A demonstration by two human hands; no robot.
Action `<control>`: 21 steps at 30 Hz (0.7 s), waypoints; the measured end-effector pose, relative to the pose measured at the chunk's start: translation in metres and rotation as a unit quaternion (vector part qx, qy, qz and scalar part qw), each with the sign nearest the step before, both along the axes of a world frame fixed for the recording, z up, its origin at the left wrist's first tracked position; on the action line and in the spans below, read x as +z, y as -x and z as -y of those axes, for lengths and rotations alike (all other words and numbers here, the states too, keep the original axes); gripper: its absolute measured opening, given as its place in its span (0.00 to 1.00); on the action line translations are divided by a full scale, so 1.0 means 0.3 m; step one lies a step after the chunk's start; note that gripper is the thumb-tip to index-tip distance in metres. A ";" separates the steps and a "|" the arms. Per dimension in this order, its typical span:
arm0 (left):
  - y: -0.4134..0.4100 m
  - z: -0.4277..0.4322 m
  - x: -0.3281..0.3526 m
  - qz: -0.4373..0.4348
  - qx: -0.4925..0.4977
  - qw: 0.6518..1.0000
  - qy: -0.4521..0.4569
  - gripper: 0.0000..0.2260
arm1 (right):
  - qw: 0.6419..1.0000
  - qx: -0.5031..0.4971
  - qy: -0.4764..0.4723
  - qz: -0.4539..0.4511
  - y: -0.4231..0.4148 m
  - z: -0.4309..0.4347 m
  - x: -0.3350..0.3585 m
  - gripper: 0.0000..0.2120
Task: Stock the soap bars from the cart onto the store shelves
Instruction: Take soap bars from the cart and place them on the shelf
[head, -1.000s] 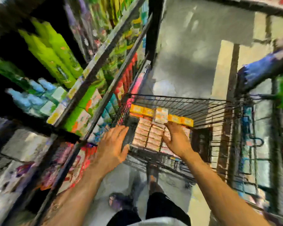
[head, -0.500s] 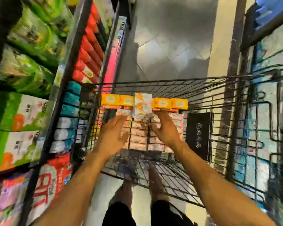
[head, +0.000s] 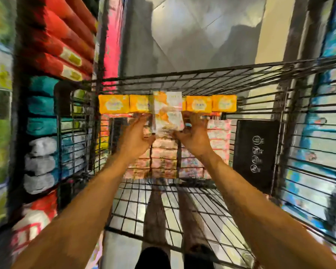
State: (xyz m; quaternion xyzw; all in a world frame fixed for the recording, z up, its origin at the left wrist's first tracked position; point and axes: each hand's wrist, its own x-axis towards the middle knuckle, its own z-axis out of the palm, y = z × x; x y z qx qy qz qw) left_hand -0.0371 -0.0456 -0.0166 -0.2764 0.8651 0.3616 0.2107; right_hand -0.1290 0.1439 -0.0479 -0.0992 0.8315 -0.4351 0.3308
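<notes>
My left grip [head: 133,138] and right grip [head: 194,136] both curl round an upright orange-and-white soap pack [head: 168,111], one on each side; it stands inside the wire cart [head: 182,75], before a row of yellow soap bars [head: 199,103], above pink stacks [head: 163,158].

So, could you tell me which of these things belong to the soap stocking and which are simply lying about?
Job: upright soap pack, held by left hand and right hand; yellow soap packs; pink soap stacks; wire cart.
Lying about: red packs, teal packs and white packs on the left shelves; black panel in the cart.
</notes>
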 end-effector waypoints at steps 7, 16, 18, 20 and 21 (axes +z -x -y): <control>0.023 -0.018 -0.097 -0.057 0.059 0.997 -0.005 0.32 | 0.995 -0.081 0.032 0.054 -0.018 -0.009 -0.047 0.25; 0.030 -0.022 -0.094 -0.073 0.097 0.992 -0.042 0.37 | 0.982 -0.138 0.057 0.116 -0.023 0.017 -0.019 0.30; 0.020 -0.026 -0.072 -0.065 0.098 0.991 -0.056 0.38 | 0.983 -0.124 0.057 0.125 -0.030 0.003 -0.006 0.31; 0.001 -0.039 -0.034 -0.061 0.120 0.986 -0.094 0.38 | 0.984 -0.107 0.052 0.135 -0.044 -0.014 0.021 0.32; -0.012 -0.047 -0.011 -0.065 0.142 0.979 -0.128 0.37 | 0.983 -0.104 0.049 0.143 -0.052 -0.022 0.041 0.33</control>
